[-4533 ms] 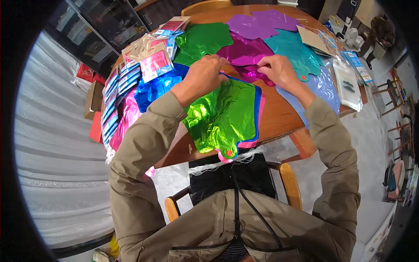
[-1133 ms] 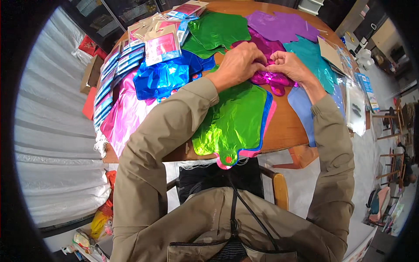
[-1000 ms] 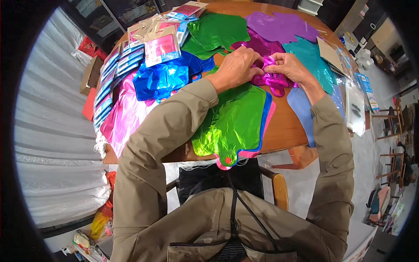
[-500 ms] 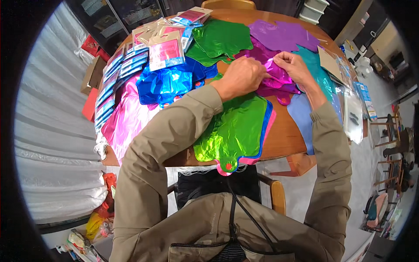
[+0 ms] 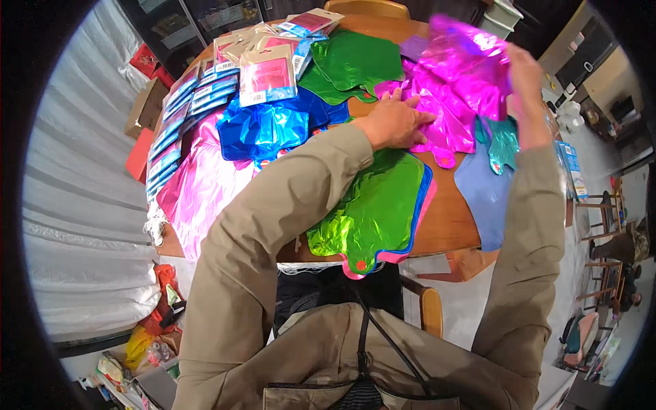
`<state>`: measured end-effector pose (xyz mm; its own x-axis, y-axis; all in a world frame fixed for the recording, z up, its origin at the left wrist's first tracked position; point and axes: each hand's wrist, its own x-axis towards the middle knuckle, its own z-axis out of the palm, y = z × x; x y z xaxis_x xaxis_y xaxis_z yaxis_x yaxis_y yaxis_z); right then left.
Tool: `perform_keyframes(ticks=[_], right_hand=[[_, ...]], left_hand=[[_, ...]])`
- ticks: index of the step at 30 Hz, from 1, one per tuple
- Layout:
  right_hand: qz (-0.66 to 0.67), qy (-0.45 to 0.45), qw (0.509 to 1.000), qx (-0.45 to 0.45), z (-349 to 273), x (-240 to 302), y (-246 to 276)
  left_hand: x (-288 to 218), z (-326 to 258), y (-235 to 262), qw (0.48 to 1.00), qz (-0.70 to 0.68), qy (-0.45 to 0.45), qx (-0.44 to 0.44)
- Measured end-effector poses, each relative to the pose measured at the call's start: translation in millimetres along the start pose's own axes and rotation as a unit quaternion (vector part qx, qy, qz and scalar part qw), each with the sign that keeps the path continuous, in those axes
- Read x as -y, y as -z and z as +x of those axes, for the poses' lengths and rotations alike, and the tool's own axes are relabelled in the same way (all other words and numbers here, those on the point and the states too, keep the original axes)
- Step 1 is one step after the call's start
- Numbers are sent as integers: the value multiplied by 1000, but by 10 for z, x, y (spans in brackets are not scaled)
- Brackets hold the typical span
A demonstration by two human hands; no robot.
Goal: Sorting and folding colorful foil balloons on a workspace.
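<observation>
My right hand (image 5: 527, 89), a little blurred, grips the edge of a flat magenta foil balloon (image 5: 461, 58) and holds it up off the table. Beneath lies another stretch of magenta foil (image 5: 444, 126), a tab hanging at its near end; how many sheets overlap there I cannot tell. On its left edge rests my left hand (image 5: 400, 123), fingers spread out. Just below that hand is a lime-green foil balloon (image 5: 376, 205), stacked on blue and pink ones, with its tab over the table's near edge.
Dark green foil balloons (image 5: 355, 61) lie beyond my left hand. Blue foil balloons (image 5: 266, 130), pink foil (image 5: 205, 181) and piled flat packets (image 5: 266, 75) cover the left of the wooden table (image 5: 447, 215). Pale blue foil (image 5: 485, 198) and teal foil (image 5: 504, 143) lie right.
My right hand has moved right and up, spreading the bunched magenta foil balloon and lifting it over the purple and teal ones. My left hand's fingers have opened out onto the foil.
</observation>
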<state>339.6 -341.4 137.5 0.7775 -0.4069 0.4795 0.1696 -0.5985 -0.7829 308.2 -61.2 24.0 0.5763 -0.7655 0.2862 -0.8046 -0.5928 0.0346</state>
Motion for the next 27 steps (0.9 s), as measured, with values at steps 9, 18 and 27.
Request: perform_keyframes(ticks=[9,18,27], right_hand=[[293,29,935,-196,194,1032,672],[-46,197,970,137,-2186,1289,-202],[-98,318,902,274,-3421,1166,-538]], left_hand=[[189,10,-181,994,-98,-5,-48],[239,-657,1156,506,-837,208,4],[561,-1422,837,775,-575,254,69]])
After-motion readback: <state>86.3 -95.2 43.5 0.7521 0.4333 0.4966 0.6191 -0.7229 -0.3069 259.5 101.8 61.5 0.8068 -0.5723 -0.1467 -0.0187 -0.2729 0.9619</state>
